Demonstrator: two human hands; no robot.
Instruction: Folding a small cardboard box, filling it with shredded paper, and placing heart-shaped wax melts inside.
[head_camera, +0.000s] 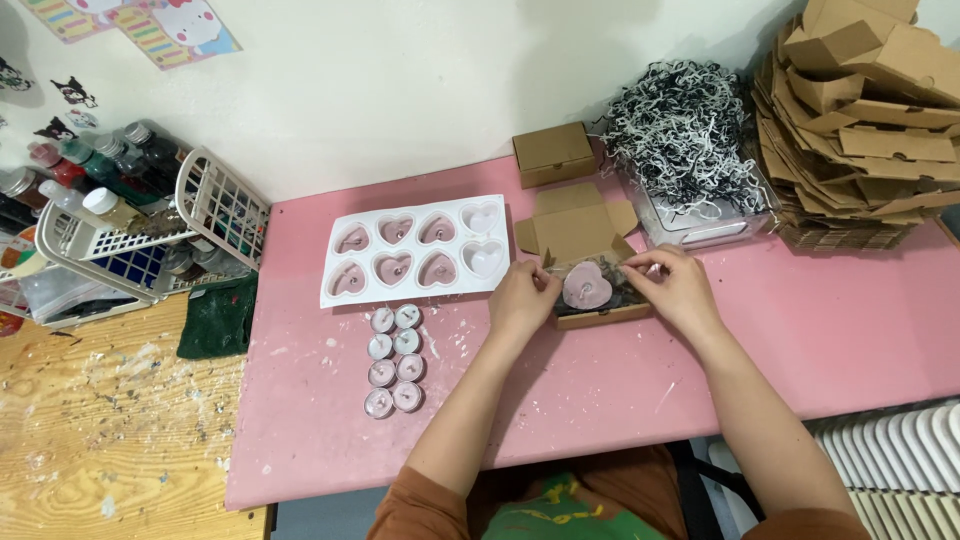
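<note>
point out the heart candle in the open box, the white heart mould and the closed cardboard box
pink heart candle (587, 287), head view, middle of its top
white heart mould (415, 207), head view, top rim
closed cardboard box (552, 150), head view, lid

Both hands over an open small cardboard box (590, 262) on a pink table (820, 330): left hand (522, 298) and right hand (680, 285) pinching clear wrap around a pink heart-shaped candle (587, 286) seated in the box. To the left, a white heart mould (414, 250), six cavities filled pink, two empty. Below it, eight tealights (393, 360) in two columns. Behind, shredded paper (680, 130), a closed box (553, 153), stacked flat cartons (860, 120).
</note>
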